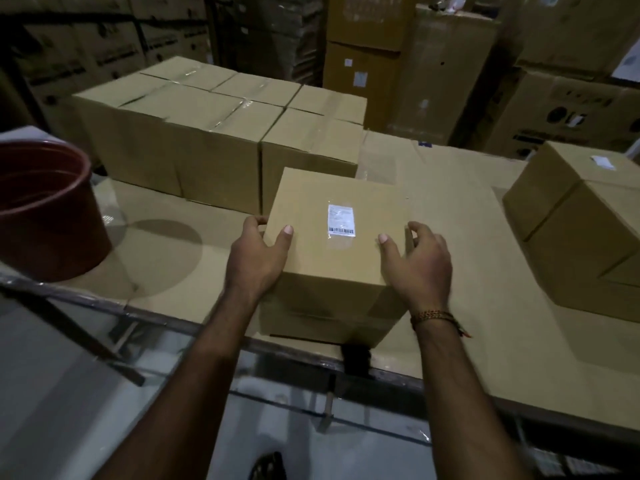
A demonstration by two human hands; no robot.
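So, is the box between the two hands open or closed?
Closed. The top of the box is flat, no flap stands up, and a white label sits on it.

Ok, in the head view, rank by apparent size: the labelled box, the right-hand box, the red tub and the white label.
1. tied: right-hand box and labelled box look alike; the frame edge crops the right one
2. red tub, also cropped
3. white label

A red bucket stands left; taped cartons behind; another carton sits right.
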